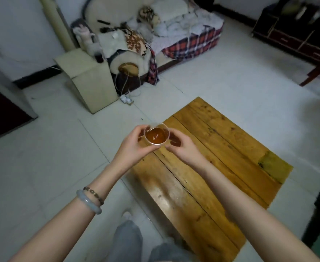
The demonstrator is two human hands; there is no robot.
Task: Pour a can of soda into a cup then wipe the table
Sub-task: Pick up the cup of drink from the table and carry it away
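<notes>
Cup (156,133): clear, liquid inside amber-brown. Bench (208,167): honey-yellow wood planks, dark grain streaks and seams, glossy pale sheen at near end. Cloth (274,166) on bench's right edge: dull olive-yellow. Floor (42,148): off-white tiles. Blanket (191,44) on sofa: red, navy and white plaid. Cardboard box (91,80): pale beige. Bangle (88,202) on left wrist: milky grey-white; bead bracelet (94,193) beside it: brown. Cabinet (297,29): black with red panels.

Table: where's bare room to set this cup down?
Nearly all the wooden table is bare. Only the greenish cloth occupies its far right edge. Both hands, left hand and right hand, hold the cup at the near-left corner.
</notes>
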